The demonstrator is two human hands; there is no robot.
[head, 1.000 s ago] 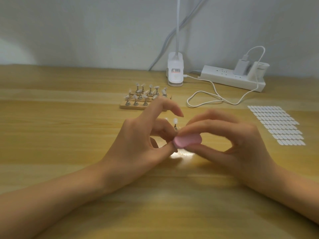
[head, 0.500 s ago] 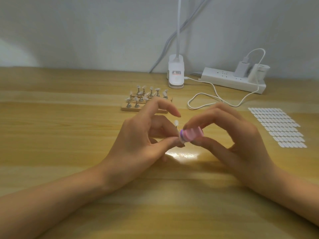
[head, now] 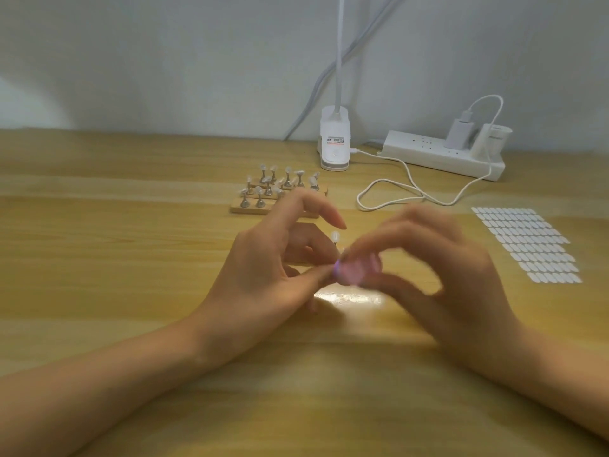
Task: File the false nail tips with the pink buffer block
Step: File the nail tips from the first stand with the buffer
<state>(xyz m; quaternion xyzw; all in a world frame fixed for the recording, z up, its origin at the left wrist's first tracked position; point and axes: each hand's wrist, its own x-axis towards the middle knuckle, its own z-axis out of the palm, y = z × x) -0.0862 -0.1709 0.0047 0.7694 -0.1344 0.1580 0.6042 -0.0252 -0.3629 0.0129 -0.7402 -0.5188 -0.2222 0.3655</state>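
Observation:
My right hand [head: 438, 272] pinches the pink buffer block [head: 357, 268] between thumb and fingers; hand and block are blurred by motion. My left hand [head: 270, 275] pinches a small stand whose white false nail tip [head: 335, 235] pokes up just above the block. The left thumb tip touches the block's left end, and the left index finger sticks out above. Both hands hover over the middle of the wooden table [head: 115, 258].
Behind the hands stands a wooden holder [head: 260, 206] with several nail tips on metal stands. A sheet of white adhesive tabs [head: 527, 244] lies at the right. At the back are a white clip lamp [head: 334, 140], a power strip [head: 441, 155] and a looped white cable [head: 412, 192].
The buffer block has turned and shifted in my right hand, which now blurs with motion. My left hand has stayed in about the same place, still holding the nail tip.

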